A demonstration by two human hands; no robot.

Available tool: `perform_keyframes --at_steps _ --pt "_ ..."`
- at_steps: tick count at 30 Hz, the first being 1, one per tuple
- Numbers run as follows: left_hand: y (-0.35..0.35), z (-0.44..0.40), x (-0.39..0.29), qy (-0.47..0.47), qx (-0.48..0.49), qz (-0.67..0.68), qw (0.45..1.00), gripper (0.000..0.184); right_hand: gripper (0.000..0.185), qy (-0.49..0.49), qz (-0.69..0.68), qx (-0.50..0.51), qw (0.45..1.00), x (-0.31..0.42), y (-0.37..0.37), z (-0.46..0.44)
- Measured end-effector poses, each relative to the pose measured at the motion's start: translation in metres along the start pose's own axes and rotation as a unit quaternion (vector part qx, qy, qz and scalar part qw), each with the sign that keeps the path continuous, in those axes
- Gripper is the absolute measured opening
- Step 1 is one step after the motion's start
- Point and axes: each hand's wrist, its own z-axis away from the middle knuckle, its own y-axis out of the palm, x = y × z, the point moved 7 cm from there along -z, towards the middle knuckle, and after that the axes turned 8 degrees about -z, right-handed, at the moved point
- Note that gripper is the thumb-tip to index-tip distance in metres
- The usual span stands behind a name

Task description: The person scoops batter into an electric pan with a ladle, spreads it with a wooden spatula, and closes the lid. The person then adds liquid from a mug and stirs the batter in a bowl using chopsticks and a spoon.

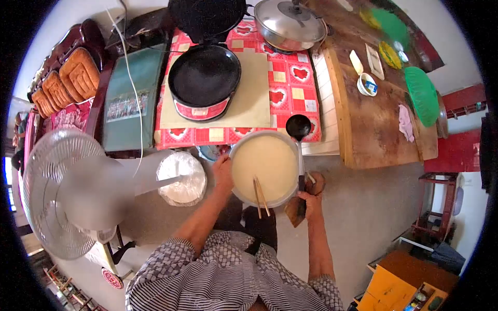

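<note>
A round basin (234, 182) of pale, creamy batter (264, 160) is held in front of my body at the table's front edge. A pair of wooden chopsticks (261, 196) stands in the batter, leaning on the near rim. My left hand (223, 171) is closed around the basin's left side. At the lower right, my right hand (312, 203) closes on the dark handle end of a ladle (298, 127), close against the basin's rim. The ladle's black bowl points away, over the table edge. Whether the right fingers also grip the basin is hidden.
A black electric griddle (205, 75) with its lid raised sits on a red checked cloth (277, 96). Behind it stands a lidded steel pan (290, 26). A wooden table (373, 114) is at right, a fan (67, 192) at left, and a plastic-covered round container (181, 179) below.
</note>
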Motion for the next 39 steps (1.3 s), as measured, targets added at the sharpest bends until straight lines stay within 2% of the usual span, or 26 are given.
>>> perform_keyframes --at_steps 1,2,3,6,7,10,13,15,16,17,18,20,22,24,27,32,33,36,39 --pt "0.014 -0.02 0.009 -0.021 0.007 0.071 0.997 0.017 0.07 0.009 -0.02 0.001 1.0 0.014 0.011 -0.018" --pt "0.022 -0.036 0.011 0.011 -0.003 0.03 1.0 0.015 0.07 0.018 -0.038 0.002 0.999 0.024 0.018 -0.038" --pt "0.032 -0.049 0.004 0.041 -0.015 -0.013 0.999 0.014 0.07 -0.034 -0.027 0.035 0.998 0.038 0.023 -0.063" --pt "0.077 -0.069 -0.012 -0.036 0.017 0.166 0.985 0.011 0.071 0.008 -0.007 0.049 0.999 0.044 0.012 -0.132" --pt "0.087 -0.08 -0.028 -0.048 -0.106 0.119 0.986 0.011 0.073 0.001 -0.032 0.076 0.997 0.072 0.03 -0.147" --pt "0.122 -0.105 -0.053 0.011 -0.092 0.109 0.99 0.013 0.073 0.037 -0.05 0.069 0.996 0.088 0.039 -0.198" --pt "0.142 -0.123 -0.051 -0.069 -0.159 0.019 0.985 0.018 0.074 0.006 -0.028 0.094 0.995 0.082 0.025 -0.25" --pt "0.167 -0.133 -0.072 -0.035 -0.145 -0.033 0.988 0.019 0.073 0.024 -0.009 0.108 0.994 0.11 0.037 -0.27" --pt "0.169 -0.143 -0.077 -0.016 -0.138 -0.066 0.988 0.019 0.074 0.047 -0.015 0.105 0.993 0.115 0.045 -0.278" --pt "0.171 -0.156 -0.06 -0.027 -0.12 0.027 0.992 0.019 0.075 0.068 -0.021 0.101 0.992 0.118 0.05 -0.285" --pt "0.172 -0.162 -0.048 -0.045 -0.142 0.049 0.988 0.018 0.076 0.089 -0.026 0.095 0.991 0.115 0.049 -0.292" --pt "0.167 -0.174 -0.027 -0.075 -0.187 0.095 0.975 0.016 0.075 0.056 -0.024 0.108 0.992 0.095 0.04 -0.314" --pt "0.171 -0.182 -0.051 0.091 -0.148 -0.066 0.983 0.014 0.075 0.043 -0.022 0.113 0.992 0.096 0.041 -0.327" --pt "0.172 -0.185 -0.06 0.149 -0.16 -0.12 0.968 0.013 0.075 0.051 -0.027 0.112 0.992 0.099 0.045 -0.334" --pt "0.16 -0.189 -0.045 0.081 -0.233 -0.066 0.967 0.013 0.075 0.066 -0.009 0.125 0.99 0.094 0.053 -0.344" --pt "0.158 -0.185 -0.07 -0.024 -0.29 0.05 0.955 0.015 0.074 0.072 -0.024 0.14 0.987 0.089 0.072 -0.357" --pt "0.155 -0.19 -0.075 -0.005 -0.256 0.013 0.967 0.016 0.073 0.074 -0.018 0.145 0.986 0.093 0.077 -0.358" --pt "0.149 -0.192 -0.076 0.048 -0.24 0.04 0.969 0.015 0.072 0.077 0.002 0.159 0.984 0.095 0.086 -0.363" --pt "0.144 -0.19 -0.075 0.038 -0.257 0.033 0.965 0.014 0.071 0.065 0.008 0.162 0.985 0.092 0.09 -0.368"
